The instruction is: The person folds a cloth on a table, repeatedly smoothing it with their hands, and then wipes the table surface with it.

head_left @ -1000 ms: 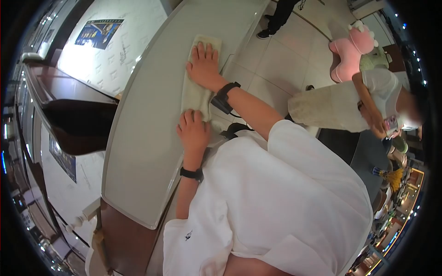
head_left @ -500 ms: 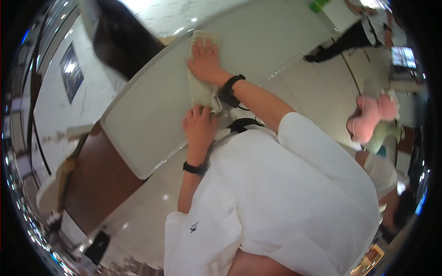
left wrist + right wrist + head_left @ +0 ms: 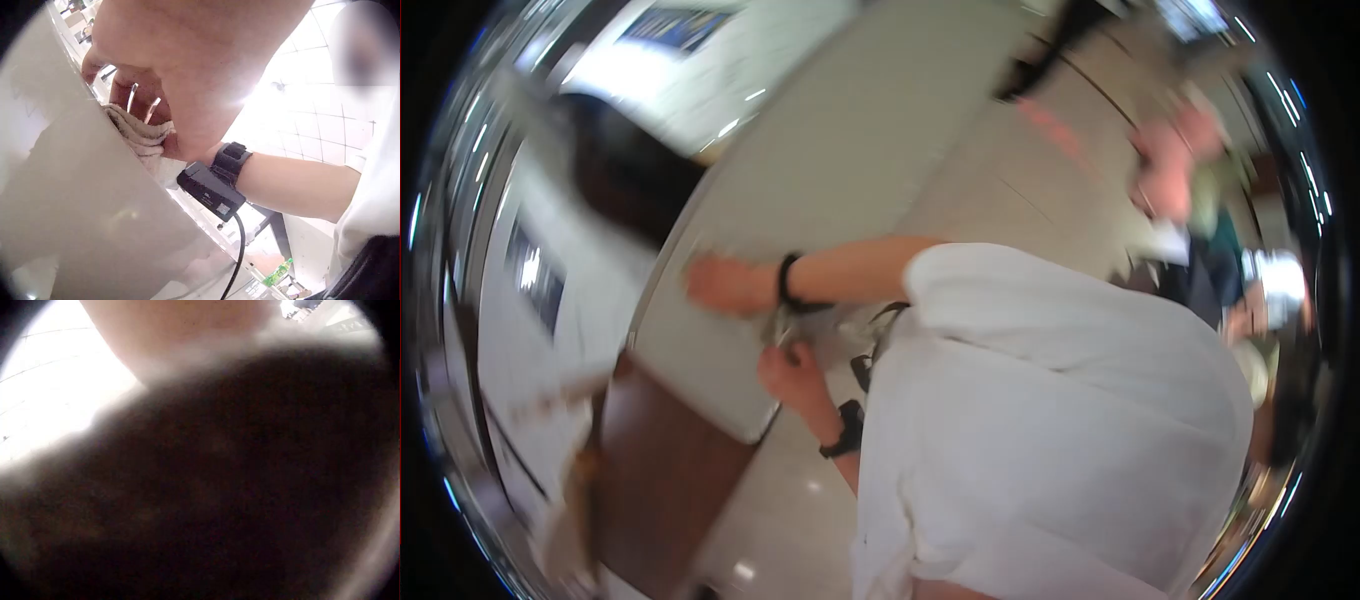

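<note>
My left hand (image 3: 795,380) is at the near edge of a pale, glossy tabletop (image 3: 820,150), its fingers curled. In the left wrist view the thumb and fingers grip a bunched, off-white cloth (image 3: 149,136) at the surface. A bit of this cloth shows between my two hands in the head view. Across the tabletop, my right hand (image 3: 730,285) is low over the surface, blurred by motion; I cannot tell how its fingers lie. A dark, fuzzy-edged mass (image 3: 212,475) fills most of the right wrist view and hides that hand's fingers. Black straps circle both wrists.
A dark chair back (image 3: 625,170) stands along the table's far side. Brown panelling (image 3: 670,470) drops below the table's left end. A pink plush animal (image 3: 1170,165) and a person's dark-clad leg (image 3: 1060,45) are off to the right. A cable (image 3: 237,256) hangs from the wrist camera.
My right hand has swung back left and toward me from the cloth's far end. The cloth, laid out long before, is now bunched, and the left hand's fingers have curled around it.
</note>
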{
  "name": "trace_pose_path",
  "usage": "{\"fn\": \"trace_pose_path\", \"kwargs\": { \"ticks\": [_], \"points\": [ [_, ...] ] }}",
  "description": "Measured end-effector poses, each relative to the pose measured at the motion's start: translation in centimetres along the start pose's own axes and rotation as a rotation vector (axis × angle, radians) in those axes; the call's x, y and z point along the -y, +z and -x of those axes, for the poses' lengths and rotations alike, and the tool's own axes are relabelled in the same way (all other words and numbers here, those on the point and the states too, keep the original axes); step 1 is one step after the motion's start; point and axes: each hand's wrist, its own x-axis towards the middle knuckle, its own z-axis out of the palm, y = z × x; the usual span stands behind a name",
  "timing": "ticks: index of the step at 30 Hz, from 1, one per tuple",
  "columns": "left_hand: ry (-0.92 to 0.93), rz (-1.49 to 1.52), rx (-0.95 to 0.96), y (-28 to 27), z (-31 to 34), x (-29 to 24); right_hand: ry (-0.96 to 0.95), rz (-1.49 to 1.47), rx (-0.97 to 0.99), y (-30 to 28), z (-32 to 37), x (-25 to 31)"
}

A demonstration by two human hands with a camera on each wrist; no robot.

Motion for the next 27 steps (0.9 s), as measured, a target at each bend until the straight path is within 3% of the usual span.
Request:
{"fn": "trace_pose_path", "kwargs": {
  "ticks": [1,4,6,12,13,14,17,19,23,25,27],
  "points": [
    [-0.03,-0.067,0.06,-0.5,-0.1,-0.9,-0.057,-0.037,-0.056,-1.3,0.6,0.1],
    [0.044,0.074,0.24,0.7,-0.8,-4.7,0.137,-0.144,0.119,-3.4,4.2,-1.0],
    [0.11,0.113,0.314,2.3,-3.9,-7.5,0.206,-0.171,0.047,-5.8,5.6,-4.4],
    [0.474,0.187,0.636,11.9,-1.5,-26.9,0.624,-0.22,-0.368,-20.7,29.9,-13.8],
    [0.537,0.211,0.728,10.8,-4.3,-24.2,0.714,-0.226,-0.442,-20.5,27.7,-13.2],
    [0.611,0.198,0.813,14.3,-2.7,-31.6,0.79,-0.244,-0.55,-25.1,35.8,-15.9],
    [0.739,0.293,1.017,19.5,-1.6,-39.5,1.052,-0.168,-0.81,-30.8,47.5,-16.6],
    [0.925,0.298,1.087,21.5,-1.4,-44.9,1.334,-0.208,-0.817,-34.3,54.2,-15.7],
    [1.12,0.347,1.153,30.2,-0.9,-56.2,1.714,-0.161,-0.97,-38.5,66.9,-16.4],
    [1.182,0.315,1.238,33.4,-0.8,-62.6,1.765,0.001,-1.076,-37.7,72.6,-17.4],
    [1.25,0.294,1.296,34.9,-0.4,-68.7,1.967,-0.097,-1.057,-39.3,76.4,-16.4]
  ]
}}
